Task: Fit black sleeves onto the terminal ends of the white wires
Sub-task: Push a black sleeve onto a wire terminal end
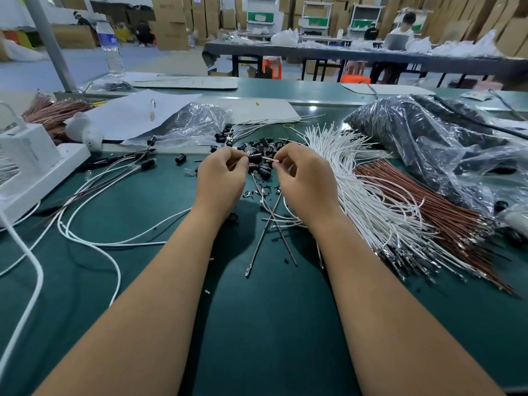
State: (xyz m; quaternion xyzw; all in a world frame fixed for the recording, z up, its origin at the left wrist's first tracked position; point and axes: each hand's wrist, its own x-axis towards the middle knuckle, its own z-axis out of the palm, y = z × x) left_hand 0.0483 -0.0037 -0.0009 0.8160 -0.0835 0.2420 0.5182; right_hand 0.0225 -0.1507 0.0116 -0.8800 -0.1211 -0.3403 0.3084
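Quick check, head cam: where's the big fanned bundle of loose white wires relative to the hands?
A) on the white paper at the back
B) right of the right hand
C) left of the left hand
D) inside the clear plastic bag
B: the bundle of white wires fans out on the green table just right of the right hand, beside the brown wires.

**Free room and obstacles on the green table**

Bare green table (271, 324) lies between the forearms. To the right, the white wire bundle (371, 201) and brown wires (428, 212) block. To the left, looped white cables (94, 224) cross; the black sleeve pile (261, 147) stands ahead.
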